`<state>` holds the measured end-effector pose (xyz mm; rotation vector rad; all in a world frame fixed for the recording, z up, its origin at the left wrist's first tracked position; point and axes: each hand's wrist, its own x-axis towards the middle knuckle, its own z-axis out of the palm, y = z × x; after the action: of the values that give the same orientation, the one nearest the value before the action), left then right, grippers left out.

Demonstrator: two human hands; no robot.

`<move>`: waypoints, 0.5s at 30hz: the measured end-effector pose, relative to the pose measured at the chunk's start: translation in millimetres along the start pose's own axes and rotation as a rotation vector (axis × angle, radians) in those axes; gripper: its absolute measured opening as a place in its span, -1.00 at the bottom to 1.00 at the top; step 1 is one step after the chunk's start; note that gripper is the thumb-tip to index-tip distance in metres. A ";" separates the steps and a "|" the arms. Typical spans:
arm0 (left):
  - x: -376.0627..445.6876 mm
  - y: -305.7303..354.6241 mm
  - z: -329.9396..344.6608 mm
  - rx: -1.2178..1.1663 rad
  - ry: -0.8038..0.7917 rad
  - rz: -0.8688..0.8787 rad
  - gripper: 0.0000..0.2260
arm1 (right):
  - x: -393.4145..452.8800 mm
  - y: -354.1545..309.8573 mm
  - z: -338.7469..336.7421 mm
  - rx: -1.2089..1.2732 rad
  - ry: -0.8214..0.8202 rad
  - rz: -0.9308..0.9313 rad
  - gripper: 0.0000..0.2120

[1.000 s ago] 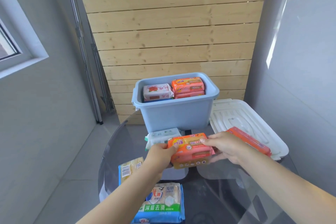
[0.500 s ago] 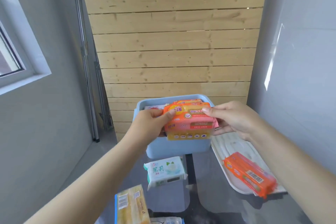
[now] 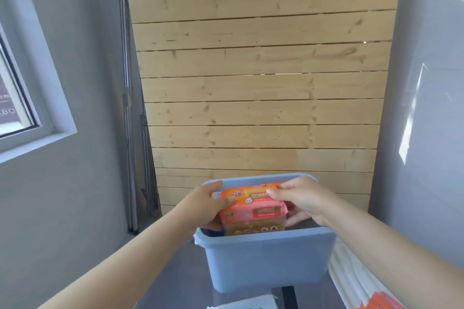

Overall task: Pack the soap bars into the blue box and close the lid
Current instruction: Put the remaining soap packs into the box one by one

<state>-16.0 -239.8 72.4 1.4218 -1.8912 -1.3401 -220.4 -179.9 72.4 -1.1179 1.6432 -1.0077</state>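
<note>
Both hands over the open blue box (image 3: pixel 266 261), which stands on a glass desk (image 3: pixel 175 281) at about 6 o'clock in the view. Left hand (image 3: pixel 208 204) grips the left end of an orange-and-pink soap pack (image 3: pixel 253 211), thumb on top, fingers (image 3: pixel 218 226) clenched round the side. Right hand (image 3: pixel 301 198) grips the right end, thumb and forefinger pinching the top edge, other fingers curled beneath. Pack tilted, its lower edge already below the box's near rim, upper part above it. White lid (image 3: pixel 349 273) lies off the box at 4 o'clock, an orange soap bar (image 3: pixel 381 301) on it at the frame's edge. White-wrapped bar (image 3: pixel 246 305) at 6 o'clock, mostly cut off. Pine-board wall behind.
</note>
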 end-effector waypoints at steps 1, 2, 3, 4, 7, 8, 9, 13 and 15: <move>4.1 -1.6 -1.2 0.118 0.001 0.008 -0.53 | 5.2 3.3 1.8 -0.015 -0.020 0.007 -0.78; 5.9 -1.3 -2.4 0.236 -0.009 0.024 -0.57 | 9.8 7.0 3.6 -0.026 -0.031 0.014 -0.84; 7.4 0.2 -3.5 0.348 -0.027 0.037 -0.60 | 13.6 9.9 5.5 -0.029 -0.038 0.029 -0.86; 8.7 2.7 -4.2 0.447 -0.052 0.040 -0.63 | 17.7 13.6 7.4 -0.028 -0.048 0.045 -0.85; 12.3 8.0 -0.9 0.533 -0.121 0.002 -0.80 | 24.9 22.4 12.1 -0.036 -0.064 0.078 -0.85; 11.8 9.6 0.2 0.481 -0.127 -0.039 -0.81 | 26.4 23.8 13.2 -0.048 -0.063 0.087 -0.90; 10.7 11.5 0.6 0.421 -0.132 -0.096 -0.75 | 26.8 23.1 14.1 -0.065 -0.066 0.099 -0.95; 9.9 14.1 0.9 0.370 -0.134 -0.186 -0.60 | 30.2 22.2 13.6 -0.101 -0.119 0.161 -0.95; 7.3 12.3 3.0 0.494 -0.087 -0.095 -0.71 | 30.4 23.7 10.9 -0.093 -0.126 0.171 -0.94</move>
<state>-27.2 -244.8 80.2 1.7222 -2.3515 -1.0260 -221.9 -204.1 40.5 -1.0597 1.6664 -0.7433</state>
